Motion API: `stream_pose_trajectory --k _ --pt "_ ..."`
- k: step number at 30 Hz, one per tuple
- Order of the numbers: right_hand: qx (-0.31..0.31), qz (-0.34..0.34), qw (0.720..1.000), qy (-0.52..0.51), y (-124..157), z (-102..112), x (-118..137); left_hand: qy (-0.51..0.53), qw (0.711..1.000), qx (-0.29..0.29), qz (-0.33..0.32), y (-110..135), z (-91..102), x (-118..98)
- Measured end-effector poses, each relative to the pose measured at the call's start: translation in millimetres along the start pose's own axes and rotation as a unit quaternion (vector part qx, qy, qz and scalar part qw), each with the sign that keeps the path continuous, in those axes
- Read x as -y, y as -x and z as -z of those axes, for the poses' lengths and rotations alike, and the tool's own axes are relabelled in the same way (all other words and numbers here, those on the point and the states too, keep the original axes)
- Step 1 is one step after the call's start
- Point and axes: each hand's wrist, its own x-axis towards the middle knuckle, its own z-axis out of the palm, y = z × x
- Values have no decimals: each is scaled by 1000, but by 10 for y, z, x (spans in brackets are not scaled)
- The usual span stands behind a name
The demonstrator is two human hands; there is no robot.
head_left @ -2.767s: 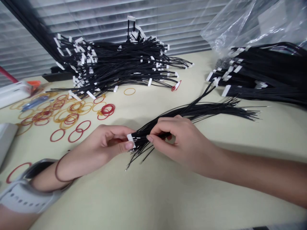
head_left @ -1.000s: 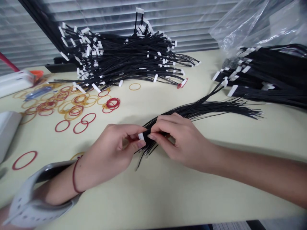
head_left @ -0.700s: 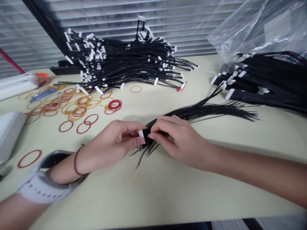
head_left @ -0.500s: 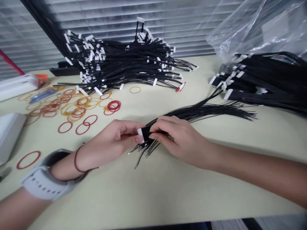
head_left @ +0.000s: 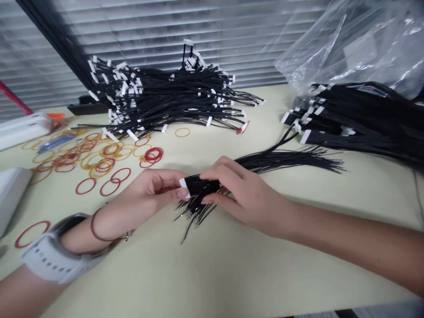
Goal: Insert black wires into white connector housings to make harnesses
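A loose bundle of thin black wires (head_left: 281,157) lies across the pale table (head_left: 212,274), its far ends fanning out to the right. My left hand (head_left: 149,196) pinches a small white connector (head_left: 183,187) at the bundle's near end. My right hand (head_left: 236,192) is closed round the same wires just right of the connector, thumb under them and fingers over. Bare wire tips (head_left: 192,216) hang loose below my fingers. A grey watch (head_left: 49,260) and a red band sit on my left wrist.
A big heap of black wires with white connectors (head_left: 165,95) lies at the back. More bundled wires (head_left: 361,121) and a clear plastic bag (head_left: 354,44) are at the right. Red and yellow rubber bands (head_left: 89,159) are scattered at the left, next to white objects (head_left: 11,190).
Both hands stay on the bundle's near end. The grip shifted a little left and down, and more black wire now shows between the connector and my right fingers.
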Motion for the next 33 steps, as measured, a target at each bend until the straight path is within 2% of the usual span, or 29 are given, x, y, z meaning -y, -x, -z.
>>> stream_pose_trajectory --k 2,4,9,11,13,16,22,25,28,33 --pt "32 1 999 15 2 21 -37 7 1000 -1 4 2 34 23" --pt "36 11 998 48 5 43 -71 10 1000 -8 1 -5 64 58" --pt "-5 138 971 195 17 123 -77 61 998 -28 8 -38 93 95" --pt "30 178 963 198 23 135 -59 74 996 -40 9 -48 91 87" --pt "90 192 960 181 28 127 -41 67 996 -58 8 -52 86 78" --pt "151 174 959 168 30 102 -20 68 996 -60 14 -42 80 75" --pt "154 135 961 185 21 90 -51 116 993 -24 26 -24 78 92" --pt "131 127 960 213 12 68 -107 114 992 -50 28 -36 80 113" --pt "85 85 975 187 -7 48 -129 113 990 -82 29 -49 85 138" --pt "13 -2 995 99 -37 60 -67 119 991 -57 1 -44 74 123"
